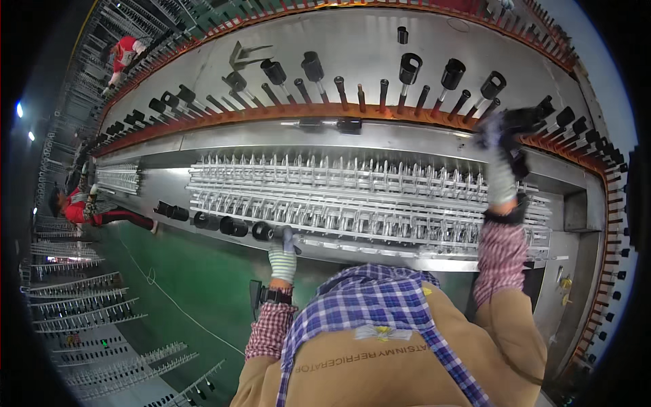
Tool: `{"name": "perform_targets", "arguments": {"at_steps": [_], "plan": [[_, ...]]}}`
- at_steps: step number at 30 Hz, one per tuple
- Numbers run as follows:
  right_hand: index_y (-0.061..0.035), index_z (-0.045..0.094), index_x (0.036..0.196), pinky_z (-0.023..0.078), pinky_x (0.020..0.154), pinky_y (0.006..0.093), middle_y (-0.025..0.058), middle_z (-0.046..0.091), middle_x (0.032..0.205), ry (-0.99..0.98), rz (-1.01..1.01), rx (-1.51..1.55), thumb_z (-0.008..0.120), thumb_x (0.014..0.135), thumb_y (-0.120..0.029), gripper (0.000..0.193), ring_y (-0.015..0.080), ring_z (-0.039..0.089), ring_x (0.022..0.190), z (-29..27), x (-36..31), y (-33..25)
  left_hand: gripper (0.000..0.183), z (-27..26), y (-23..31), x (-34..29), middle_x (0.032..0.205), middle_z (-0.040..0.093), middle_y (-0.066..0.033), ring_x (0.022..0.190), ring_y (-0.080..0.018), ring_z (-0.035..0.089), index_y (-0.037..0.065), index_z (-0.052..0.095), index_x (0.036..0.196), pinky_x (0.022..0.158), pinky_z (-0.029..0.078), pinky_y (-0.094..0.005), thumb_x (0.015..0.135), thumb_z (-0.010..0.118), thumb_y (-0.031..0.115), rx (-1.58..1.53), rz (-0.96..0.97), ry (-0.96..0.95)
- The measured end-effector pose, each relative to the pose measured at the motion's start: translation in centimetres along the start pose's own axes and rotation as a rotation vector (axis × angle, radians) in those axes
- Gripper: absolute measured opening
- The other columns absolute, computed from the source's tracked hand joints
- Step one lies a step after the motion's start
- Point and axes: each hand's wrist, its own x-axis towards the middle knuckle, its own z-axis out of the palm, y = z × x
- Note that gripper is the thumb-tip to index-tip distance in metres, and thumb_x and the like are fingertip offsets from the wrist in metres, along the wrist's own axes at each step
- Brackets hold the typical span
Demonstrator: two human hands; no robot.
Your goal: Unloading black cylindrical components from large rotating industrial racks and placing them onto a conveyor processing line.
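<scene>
My left hand (283, 256), in a striped glove with grey fingertips, is at the near edge of the metal table. Its fingers close at the right end of a black cylindrical part (263, 230), the last in a short row lying along that edge. Its grip is partly hidden. My right hand (503, 152), also gloved, reaches over the far right of the table to the orange rail (319, 112). Motion smears its fingers. Dark shapes, among them a black cup-like part (542, 108), are around it; whether it holds one is unclear.
Long silvery racks of hooks (352, 197) fill the table between my arms. Upright pegs, some with black cylinders (452, 73), line the curving rail. A black part (349, 125) lies on the ledge before it. A person in red (78, 207) stands at the far left; another (124, 54) is beyond.
</scene>
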Motion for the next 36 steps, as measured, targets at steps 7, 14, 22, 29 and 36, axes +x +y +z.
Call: {"name": "perform_targets", "arguments": {"at_steps": [7, 14, 22, 29, 36], "plan": [[-0.0035, 0.045, 0.106, 0.046, 0.059, 0.0244, 0.0070, 0.055, 0.086, -0.481, 1.331, 1.270, 0.048, 0.084, -0.027, 0.032, 0.0142, 0.053, 0.067, 17.1, -22.4, -7.0, 0.059, -1.5, -4.2, 2.4, 0.069, 0.055, -0.0248, 0.065, -0.0400, 0.054, 0.001, 0.051, 0.097, 0.061, 0.041, -0.0472, 0.080, 0.033, 0.054, 0.628, 0.125, -0.113], [-0.0039, 0.053, 0.094, 0.046, 0.056, 0.0269, 0.0067, 0.058, 0.080, -0.406, 0.202, 0.209, 0.043, 0.085, -0.036, 0.035, 0.0159, 0.054, 0.065, 24.4, -29.4, 2.4, 0.051, -0.6, -6.7, 4.2, 0.053, 0.048, -0.0047, 0.043, -0.0122, 0.047, 0.001, 0.053, 0.091, 0.039, 0.039, -0.0275, 0.076, 0.051, 0.050, 0.309, 0.260, -0.078], [-0.0027, 0.049, 0.104, 0.043, 0.041, 0.0208, 0.0077, 0.058, 0.067, -0.545, 0.694, 0.093, 0.046, 0.082, -0.041, 0.044, 0.0126, 0.054, 0.049, 18.2, -25.5, -2.9, 0.050, -0.7, -6.9, 5.1, 0.052, 0.050, -0.0074, 0.037, -0.0134, 0.047, -0.001, 0.054, 0.082, 0.037, 0.039, -0.0278, 0.077, 0.050, 0.049, 0.141, 0.310, -0.148], [-0.0017, 0.039, 0.106, 0.040, 0.032, 0.0258, 0.0077, 0.054, 0.054, -0.620, 0.629, -0.308, 0.050, 0.081, -0.033, 0.041, 0.0143, 0.050, 0.036, 18.7, -27.0, 12.0, 0.047, 0.4, -4.6, 4.2, 0.075, 0.056, -0.0178, 0.066, -0.0272, 0.056, -0.002, 0.051, 0.095, 0.058, 0.044, -0.0358, 0.080, 0.047, 0.043, 0.290, 0.397, -0.134], [-0.0012, 0.033, 0.122, 0.047, 0.060, 0.0268, 0.0137, 0.057, 0.088, -1.056, 0.399, 0.007, 0.047, 0.083, -0.038, 0.055, 0.0158, 0.056, 0.065, 11.4, -20.4, -5.3, 0.035, -0.3, -7.2, 3.7, 0.098, 0.055, -0.0119, 0.086, -0.0209, 0.051, -0.003, 0.046, 0.108, 0.075, 0.041, -0.0329, 0.085, 0.044, 0.024, 0.004, 0.454, -0.021]]}}
